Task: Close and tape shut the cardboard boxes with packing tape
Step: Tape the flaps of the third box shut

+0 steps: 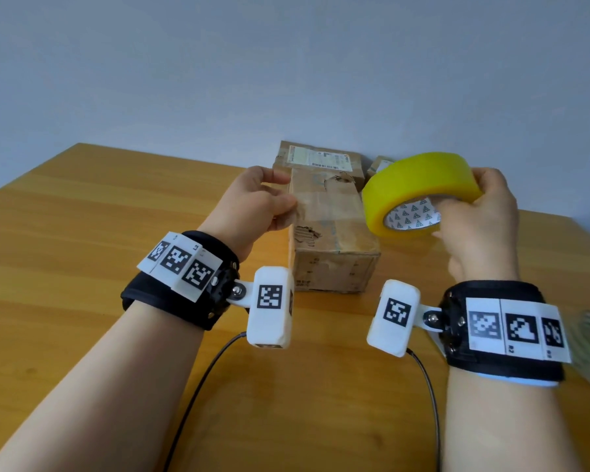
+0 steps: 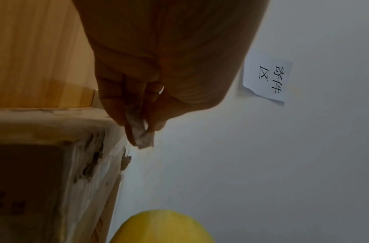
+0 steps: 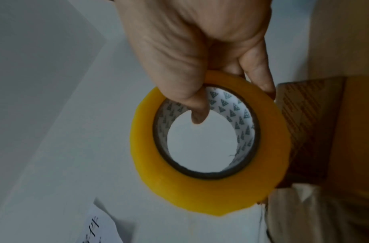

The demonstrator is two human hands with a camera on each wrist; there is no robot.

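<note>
Yellow tape roll (image 1: 419, 189) is gripped by the right hand (image 1: 481, 219); a crumpled tape end (image 2: 142, 136), seemingly, is pinched by the left hand (image 1: 252, 202) beside the worn cardboard box (image 1: 331, 233).

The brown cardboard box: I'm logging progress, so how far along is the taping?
Done: the brown cardboard box has its flaps down. In hand: the right hand grips the yellow tape roll; the left hand pinches a crumpled tape end. Left: a fresh strip; whether one is already stuck down is unclear.
</note>
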